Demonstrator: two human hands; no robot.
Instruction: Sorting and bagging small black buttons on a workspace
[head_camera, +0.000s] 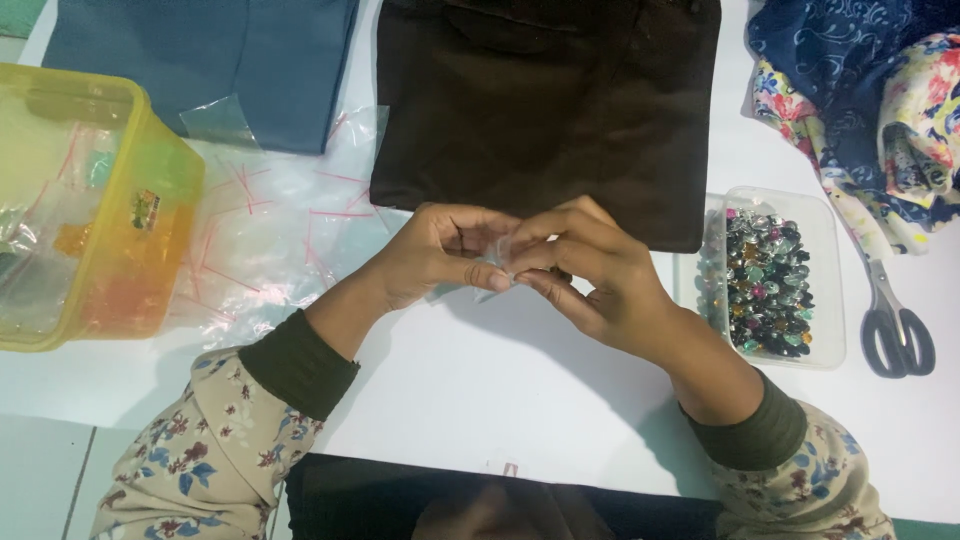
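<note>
1. Both hands pinch one small clear plastic bag (497, 262) between them: the left hand (432, 255) closes thumb and fingers on its left edge, and the right hand (590, 268) curls its fingertips over the right edge.
2. That bag sits in the air just above the white table (480, 390), right at the near edge of the dark brown cloth (550, 110).
3. Left side is crowded: a heap of clear zip bags (270, 230) runs up against the yellow plastic tub (100, 210), with a folded blue cloth (200, 60) behind.
4. Right side is tight too: a clear tray of coloured beads (770, 280) lies just beside the right wrist, scissors (895, 320) beyond it, floral fabric (860, 100) at the far corner.
5. Open white surface shows between the forearms, toward the body.
</note>
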